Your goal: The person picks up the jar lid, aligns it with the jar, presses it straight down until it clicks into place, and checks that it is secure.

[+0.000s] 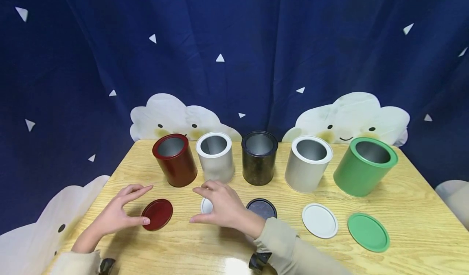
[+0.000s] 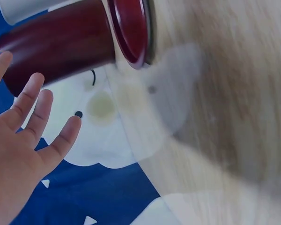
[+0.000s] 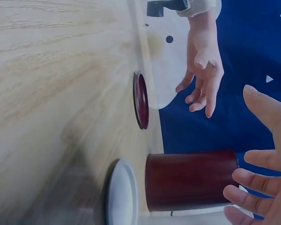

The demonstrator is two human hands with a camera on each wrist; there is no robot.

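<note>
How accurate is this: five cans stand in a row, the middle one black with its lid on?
Lid is wrong: the head view shows the black can open, with a black lid lying on the table in front of it. The rest is right.

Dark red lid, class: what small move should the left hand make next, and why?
Probably lower the left hand and take the dark red lid by its rim: the hand is raised and empty, that lid is the nearest one to it, and the dark red can behind stands open.
</note>
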